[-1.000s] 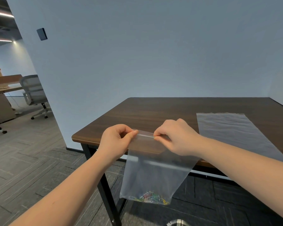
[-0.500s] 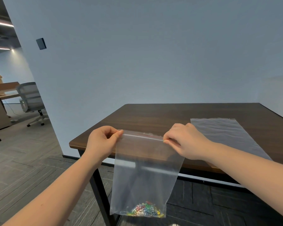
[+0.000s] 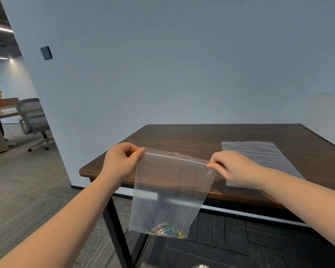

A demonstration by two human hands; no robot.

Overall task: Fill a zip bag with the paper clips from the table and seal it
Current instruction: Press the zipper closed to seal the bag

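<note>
A clear zip bag (image 3: 170, 192) hangs in the air in front of the table's near edge. Its top strip with a thin red line is stretched flat between my hands. My left hand (image 3: 122, 161) pinches the top left corner. My right hand (image 3: 232, 167) pinches the top right corner. Several coloured paper clips (image 3: 165, 230) lie heaped in the bottom of the bag. I see no loose clips on the dark wooden table (image 3: 191, 136).
A second clear plastic bag (image 3: 259, 153) lies flat on the table's right side. A white box (image 3: 325, 120) stands at the far right. An office chair (image 3: 34, 120) and a desk (image 3: 0, 113) stand at the left beyond the wall. The floor is grey tile.
My right hand has slid rightwards along the top strip from near the middle to the right corner. The strip now runs stretched across the bag's full width. The left hand kept its grip.
</note>
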